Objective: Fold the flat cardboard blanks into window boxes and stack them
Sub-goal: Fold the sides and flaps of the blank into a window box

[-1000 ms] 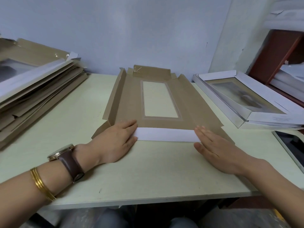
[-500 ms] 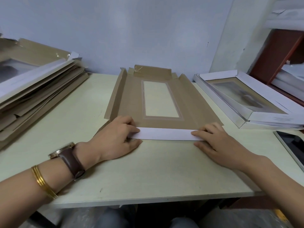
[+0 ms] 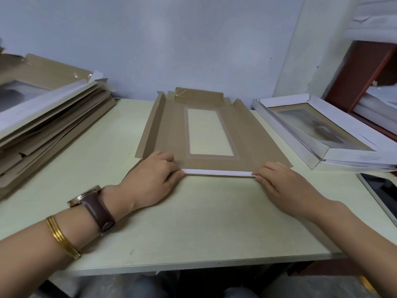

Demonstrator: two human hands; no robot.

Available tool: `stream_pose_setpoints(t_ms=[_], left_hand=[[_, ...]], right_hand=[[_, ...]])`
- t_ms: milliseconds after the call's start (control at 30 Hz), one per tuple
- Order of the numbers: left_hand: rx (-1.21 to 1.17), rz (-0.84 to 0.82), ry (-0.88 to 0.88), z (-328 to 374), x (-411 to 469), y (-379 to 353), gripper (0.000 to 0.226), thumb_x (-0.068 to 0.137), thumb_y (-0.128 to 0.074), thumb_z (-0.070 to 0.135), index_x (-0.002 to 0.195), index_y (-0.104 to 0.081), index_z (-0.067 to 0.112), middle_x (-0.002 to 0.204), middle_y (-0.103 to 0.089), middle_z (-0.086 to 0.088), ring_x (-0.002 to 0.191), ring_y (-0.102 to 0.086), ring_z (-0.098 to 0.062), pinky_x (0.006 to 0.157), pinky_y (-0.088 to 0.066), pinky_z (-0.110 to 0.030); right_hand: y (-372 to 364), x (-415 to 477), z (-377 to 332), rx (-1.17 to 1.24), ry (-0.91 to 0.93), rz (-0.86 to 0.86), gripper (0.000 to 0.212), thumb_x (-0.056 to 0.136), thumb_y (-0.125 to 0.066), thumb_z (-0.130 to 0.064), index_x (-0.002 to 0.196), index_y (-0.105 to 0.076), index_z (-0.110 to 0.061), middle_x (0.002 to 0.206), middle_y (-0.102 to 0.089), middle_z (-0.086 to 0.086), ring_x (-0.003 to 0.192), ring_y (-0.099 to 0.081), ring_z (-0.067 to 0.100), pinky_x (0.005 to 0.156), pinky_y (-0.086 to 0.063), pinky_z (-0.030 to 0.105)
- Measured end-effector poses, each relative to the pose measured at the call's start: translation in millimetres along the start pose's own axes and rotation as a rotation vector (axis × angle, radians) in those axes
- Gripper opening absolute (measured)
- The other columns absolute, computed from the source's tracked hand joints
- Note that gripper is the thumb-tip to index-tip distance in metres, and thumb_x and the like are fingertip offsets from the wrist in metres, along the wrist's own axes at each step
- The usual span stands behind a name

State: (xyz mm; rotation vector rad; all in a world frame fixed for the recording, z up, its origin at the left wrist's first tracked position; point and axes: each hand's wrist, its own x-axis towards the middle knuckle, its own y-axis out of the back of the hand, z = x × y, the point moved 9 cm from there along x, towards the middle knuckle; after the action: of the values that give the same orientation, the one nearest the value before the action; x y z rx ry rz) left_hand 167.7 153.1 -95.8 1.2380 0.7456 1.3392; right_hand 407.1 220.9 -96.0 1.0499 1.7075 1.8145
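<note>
**Far L.** A stack of flat blanks [image 3: 53, 125] is piled on the table [image 3: 193, 222], brown w/ white edges showing. The pile is uneven and fanned out.

**L forearm.** Gold bangles [image 3: 62, 237] and a brown-strap watch [image 3: 94, 207] are worn at the wrist.

**Left hand** [image 3: 150, 179]. Fingers are curled down onto the brown panel. The thumb is set against the white face of the near flap [image 3: 217, 172] at its L end, so the flap end is pinched.

**Centre.** The cardboard blank [image 3: 253, 134] is laid on the table, brown side up, long axis running away from the person.
- A clear window [image 3: 209, 132] is set in the middle panel; the table colour is seen through it.
- The L side flap [image 3: 150, 125] is raised approx. upright.
- The far end flap [image 3: 197, 96] is raised too, w/ a tape glint on it.
- The R side flap [image 3: 264, 130] is lower, nearly flat at its near end.
- The near flap is lifted off the table and tipped up, so only a narrow white strip is presented.

**Right hand** [image 3: 285, 186]. Fingers are curled, and the R end of the near flap is gripped at the fingertips. The thumb is hidden under the hand, so its contact cannot be told.

**R of blank, apart from it.** Folded window boxes [image 3: 322, 134], white outside, are stacked at an angle to the table edge.

**Far R.** A tablet [image 3: 382, 194] w/ dark screen is laid flat, partly cut off at the view edge.
</note>
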Motion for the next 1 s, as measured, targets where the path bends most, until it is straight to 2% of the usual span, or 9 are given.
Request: stream_pose_setpoints(t_ms=[133,200,333,500,600,667,800,900,1000], left_hand=[[-0.024,0.017,0.052,-5.8,8.2,1.1,0.035,0.101,-0.041,0.030,0.071,-0.051,0.016,0.074,-0.043,0.005,0.081,-0.044,-0.020,0.073,-0.037,-0.032],[-0.059,0.048,0.085,-8.4,12.0,3.0,0.031,0.101,-0.042,0.026,0.071,-0.045,0.020,0.073,-0.044,0.006,0.078,-0.044,-0.020,0.068,-0.033,-0.031],[-0.104,0.124,0.153,-12.4,18.3,7.3,0.011,0.098,-0.043,0.020,0.092,-0.052,0.019,0.082,-0.056,0.004,0.081,-0.051,-0.023,0.069,-0.041,-0.035],[0.032,0.178,0.176,-12.2,23.9,5.2,0.015,0.097,-0.043,0.017,0.101,-0.057,0.013,0.096,-0.056,-0.005,0.088,-0.046,-0.026,0.074,-0.041,-0.038],[0.206,0.131,0.148,-7.1,31.1,0.2,0.028,0.090,-0.043,0.007,0.113,-0.056,0.016,0.109,-0.050,-0.003,0.100,-0.044,-0.026,0.084,-0.041,-0.038],[0.268,0.082,0.038,5.2,37.8,-5.7,0.043,0.084,-0.039,0.002,0.123,-0.051,0.017,0.118,-0.050,-0.003,0.107,-0.046,-0.027,0.088,-0.041,-0.038],[0.314,-0.080,-0.074,24.2,48.6,-25.1,0.051,0.092,-0.036,0.005,0.141,-0.036,0.020,0.140,-0.043,-0.003,0.127,-0.042,-0.023,0.102,-0.037,-0.036],[0.346,-0.278,-0.037,29.1,54.6,-45.9,0.045,0.095,-0.034,0.009,0.140,-0.037,0.012,0.143,-0.039,-0.005,0.132,-0.039,-0.023,0.105,-0.037,-0.037],[0.211,-0.330,-0.042,47.7,62.7,-52.0,0.041,0.100,-0.031,0.017,0.139,-0.039,0.006,0.140,-0.040,-0.009,0.131,-0.037,-0.027,0.109,-0.031,-0.037]], right_hand=[[-0.9,14.0,6.6,0.048,-0.060,-0.032,0.026,0.102,-0.034,-0.028,0.087,-0.053,-0.018,0.080,-0.046,-0.006,0.083,-0.044,0.019,0.073,-0.040,0.037],[-0.8,21.6,8.6,0.075,-0.083,-0.039,0.024,0.102,-0.034,-0.025,0.086,-0.049,-0.016,0.080,-0.050,-0.004,0.082,-0.046,0.021,0.075,-0.042,0.041],[-1.4,32.2,9.2,0.101,-0.111,-0.012,0.021,0.101,-0.037,-0.021,0.085,-0.047,-0.014,0.077,-0.051,0.000,0.077,-0.047,0.024,0.066,-0.037,0.038],[-2.8,37.7,15.8,0.095,-0.169,0.066,0.020,0.100,-0.042,-0.023,0.090,-0.058,-0.016,0.083,-0.039,-0.005,0.082,-0.039,0.017,0.065,-0.025,0.031],[-4.5,41.9,16.2,0.049,-0.177,0.084,0.023,0.099,-0.045,-0.022,0.091,-0.065,-0.014,0.093,-0.040,-0.003,0.088,-0.037,0.014,0.069,-0.031,0.030],[-8.7,45.2,15.2,0.018,-0.177,0.065,0.024,0.098,-0.046,-0.021,0.092,-0.068,-0.012,0.095,-0.041,-0.001,0.093,-0.039,0.016,0.076,-0.041,0.034],[-16.4,48.1,8.7,-0.018,-0.197,0.012,0.023,0.097,-0.044,-0.014,0.093,-0.066,-0.007,0.097,-0.045,0.003,0.099,-0.044,0.023,0.084,-0.045,0.043],[-27.8,52.1,-17.8,0.047,-0.170,-0.071,0.032,0.103,-0.033,-0.027,0.113,-0.058,-0.011,0.115,-0.053,0.006,0.115,-0.048,0.028,0.096,-0.041,0.043],[-36.1,58.0,-62.8,0.312,-0.103,-0.130,0.054,0.104,-0.025,-0.040,0.147,-0.033,-0.008,0.153,-0.034,0.008,0.144,-0.024,0.022,0.117,-0.016,0.032]])
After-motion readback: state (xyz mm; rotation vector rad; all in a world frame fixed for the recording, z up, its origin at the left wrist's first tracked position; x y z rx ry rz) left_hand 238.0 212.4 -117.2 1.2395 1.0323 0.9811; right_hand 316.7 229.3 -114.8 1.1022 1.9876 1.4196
